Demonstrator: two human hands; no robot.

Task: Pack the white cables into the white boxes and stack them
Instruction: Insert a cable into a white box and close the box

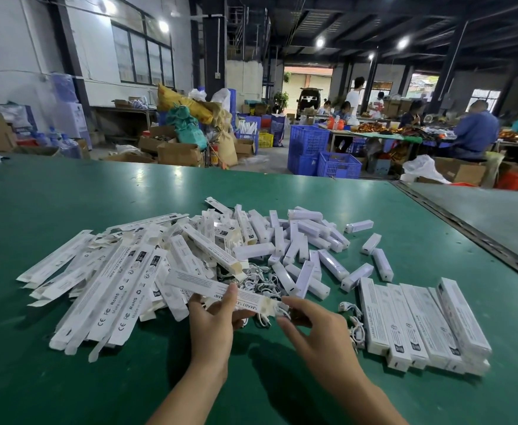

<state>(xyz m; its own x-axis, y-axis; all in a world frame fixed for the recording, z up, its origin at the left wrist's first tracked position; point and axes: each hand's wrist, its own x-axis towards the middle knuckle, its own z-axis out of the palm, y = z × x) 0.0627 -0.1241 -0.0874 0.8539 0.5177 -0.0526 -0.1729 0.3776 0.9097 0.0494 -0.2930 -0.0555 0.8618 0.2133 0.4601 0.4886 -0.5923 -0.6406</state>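
Hands both busy: left hand [213, 320] grips a white box [202, 286], right hand [316, 329] pinches a white cable [282, 311] at its end.

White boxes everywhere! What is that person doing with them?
A person is packing cables. The left hand holds one long white box, and the right hand pinches a white cable at its open end. A pile of unfilled boxes lies on the left of the green table, loose cables lie in the middle, and finished boxes sit stacked on the right.
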